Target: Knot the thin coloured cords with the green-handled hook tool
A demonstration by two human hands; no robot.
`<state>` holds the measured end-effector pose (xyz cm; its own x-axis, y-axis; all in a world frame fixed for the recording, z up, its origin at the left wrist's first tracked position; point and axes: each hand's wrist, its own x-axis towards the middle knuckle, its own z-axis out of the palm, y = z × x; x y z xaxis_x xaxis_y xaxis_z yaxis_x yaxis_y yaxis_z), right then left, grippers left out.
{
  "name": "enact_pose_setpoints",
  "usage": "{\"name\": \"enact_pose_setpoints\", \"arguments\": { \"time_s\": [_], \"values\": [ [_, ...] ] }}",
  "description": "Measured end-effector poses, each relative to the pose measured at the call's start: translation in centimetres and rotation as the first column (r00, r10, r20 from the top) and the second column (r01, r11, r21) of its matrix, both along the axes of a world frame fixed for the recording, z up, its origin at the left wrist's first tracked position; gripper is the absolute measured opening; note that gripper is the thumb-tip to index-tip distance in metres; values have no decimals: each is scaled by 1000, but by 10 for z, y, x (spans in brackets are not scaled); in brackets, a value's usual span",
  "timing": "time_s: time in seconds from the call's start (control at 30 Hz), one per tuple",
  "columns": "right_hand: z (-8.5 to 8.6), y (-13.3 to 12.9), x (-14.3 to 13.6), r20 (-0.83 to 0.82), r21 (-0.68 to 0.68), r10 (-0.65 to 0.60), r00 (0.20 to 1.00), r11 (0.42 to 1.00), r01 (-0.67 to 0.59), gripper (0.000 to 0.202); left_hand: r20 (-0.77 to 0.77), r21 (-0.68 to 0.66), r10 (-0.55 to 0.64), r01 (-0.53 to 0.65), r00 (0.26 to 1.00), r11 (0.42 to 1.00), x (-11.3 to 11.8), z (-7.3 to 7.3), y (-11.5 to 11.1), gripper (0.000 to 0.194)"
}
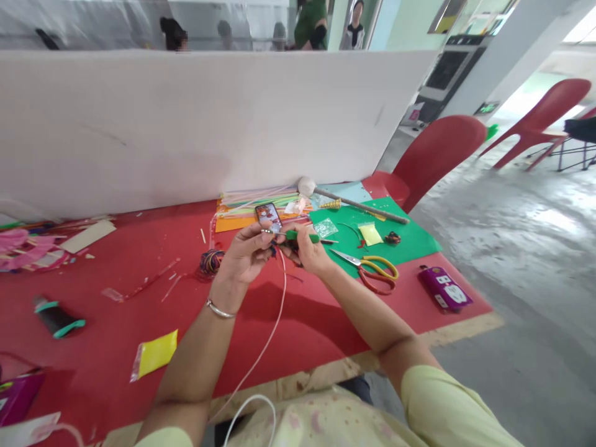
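My left hand (243, 253) is pinched closed over the red table, at a small shiny bit by the tip of a thin metal shaft. What it holds there is too small to name. The shaft belongs to a green-handled tool (303, 236), gripped by my right hand (311, 251). Some dark blue cord (274, 249) hangs between the hands, partly hidden by fingers. Just behind them stands a phone (268, 214) with a lit screen. A pale cable (282, 298) runs from near the hands towards my lap. Left of my left hand lies a ball of dark multicoloured cord (211, 262).
Scissors (367, 264) with red and yellow handles lie right of my hands. A green sheet (419, 242) bears small packets and a grey stick (361, 205). Purple case (446, 288), yellow packet (157, 354) and black-teal tool (58, 318) lie around. A white partition (186, 124) stands behind.
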<state>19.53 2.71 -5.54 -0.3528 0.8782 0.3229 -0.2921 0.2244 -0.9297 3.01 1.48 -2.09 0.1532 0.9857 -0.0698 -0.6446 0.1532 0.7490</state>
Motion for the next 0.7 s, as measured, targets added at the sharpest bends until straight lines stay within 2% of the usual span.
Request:
{"name": "enact_pose_setpoints", "arguments": {
  "time_s": [0.13, 0.37, 0.53, 0.7],
  "values": [
    [-3, 1, 0, 1, 47, 8, 1000, 999, -8, 66, 1, 31, 32, -33, 999, 999, 4, -1, -2, 36],
    [4, -4, -6, -25, 145, -198, 980, 969, 200, 66, 18, 42, 40, -41, 999, 998, 16, 4, -9, 38],
    [7, -8, -2, -9, 197, -275, 961, 942, 272, 63, -6, 93, 72, -71, 997, 993, 22, 11, -14, 38],
    [14, -19, -3, -54, 178, -290, 956, 939, 295, 60, 31, 80, -3, 0, 1000, 997, 22, 15, -19, 37]
  ]
}}
